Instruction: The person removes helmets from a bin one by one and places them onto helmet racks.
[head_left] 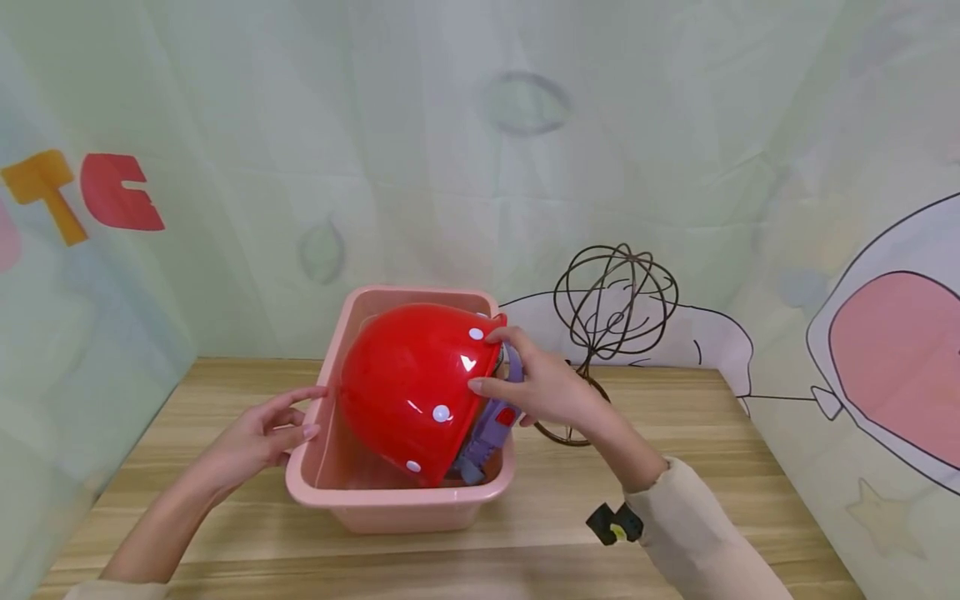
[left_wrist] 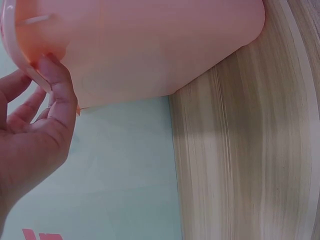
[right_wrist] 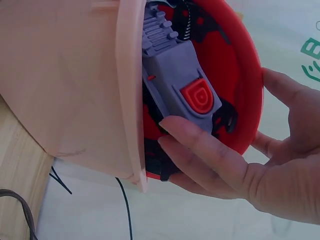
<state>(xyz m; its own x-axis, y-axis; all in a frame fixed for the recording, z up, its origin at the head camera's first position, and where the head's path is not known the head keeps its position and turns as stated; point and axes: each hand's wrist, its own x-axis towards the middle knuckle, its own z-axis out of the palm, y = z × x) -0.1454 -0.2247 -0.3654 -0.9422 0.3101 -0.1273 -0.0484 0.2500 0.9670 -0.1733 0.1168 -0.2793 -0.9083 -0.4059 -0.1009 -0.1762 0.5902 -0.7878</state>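
Two hands: right [head_left: 542, 385] gripping tilted red helmet [head_left: 408, 389], dome leftward; left [head_left: 258, 433] loose-fingered against pink tub [head_left: 397, 502].

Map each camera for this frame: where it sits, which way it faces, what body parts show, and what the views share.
Head: worn on the head, facing forward and down at the wooden table; shows both forearms, left hand on the pink plastic tub, right hand gripping the red hard hat.
Left wrist: beside the tub's outer wall; left hand's fingers touch its rim.
Right wrist: faces the hat's underside; right hand holds its brim.
Shared: all three views show the tub.
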